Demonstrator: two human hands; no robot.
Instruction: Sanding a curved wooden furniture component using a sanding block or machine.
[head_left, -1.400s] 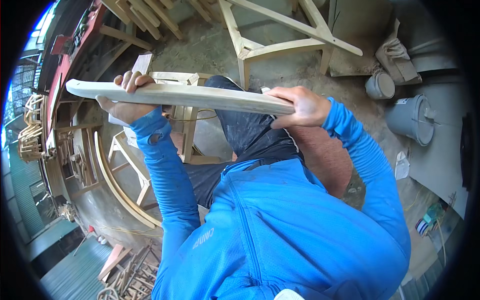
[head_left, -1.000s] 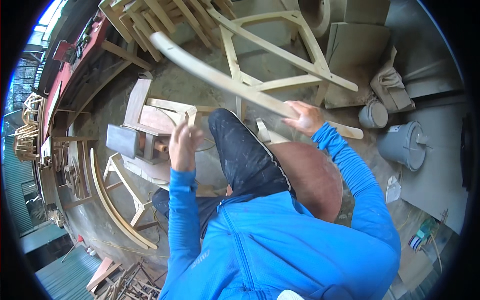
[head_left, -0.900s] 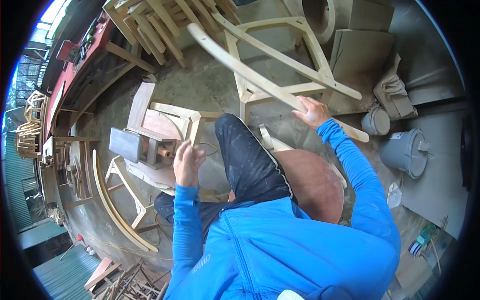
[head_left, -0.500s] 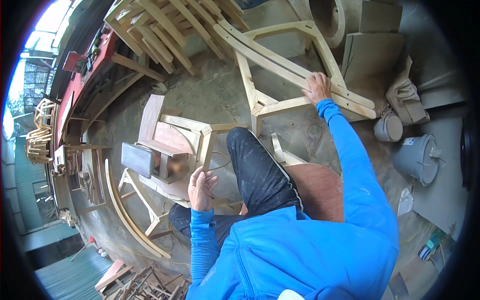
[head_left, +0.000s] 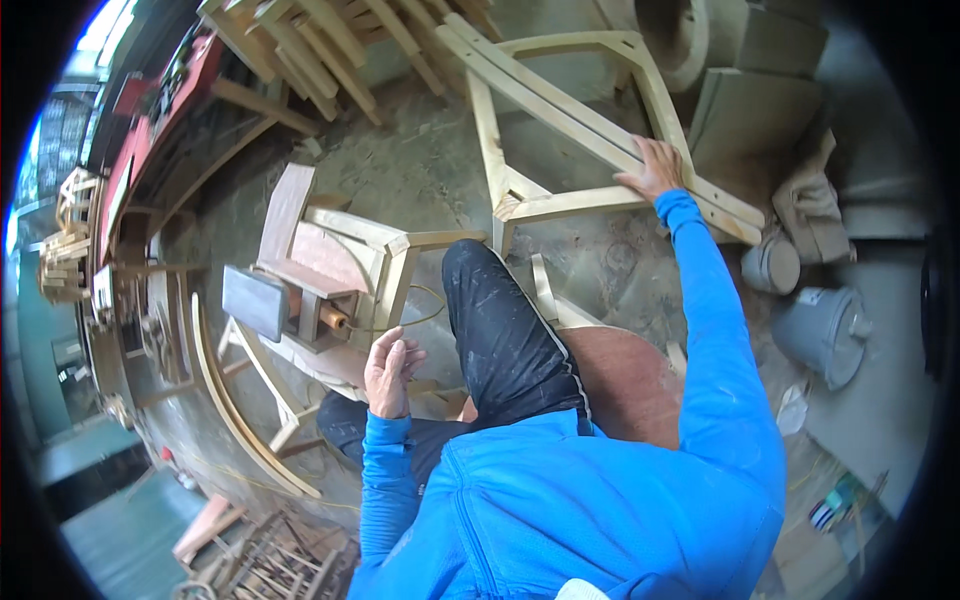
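Note:
My right hand [head_left: 655,168] reaches out to the far right and is closed over two long, slightly curved pale wooden rails [head_left: 560,98] lying side by side. The rails rest slantwise across a pale wooden frame [head_left: 572,205] with angled joints; small dark holes show near their right end. My left hand [head_left: 392,372] is raised in front of my body, fingers loosely bent and apart, with nothing visible in it. Close beyond it stands a small wooden box-like rig [head_left: 318,312] with an orange-brown roller-like piece and a grey rectangular pad [head_left: 254,303], set on a stool-like frame.
Stacked wooden frames [head_left: 320,50] stand at the far left beside a red-topped bench [head_left: 190,90]. Grey buckets [head_left: 822,335] and boards [head_left: 745,120] are on the right. A curved strip [head_left: 235,410] leans at the left. A round reddish board [head_left: 630,385] lies by my leg.
The view has shifted slightly. My right hand and the rails have moved a little to the right across the frame. My left hand stays raised, its fingers still loosely bent.

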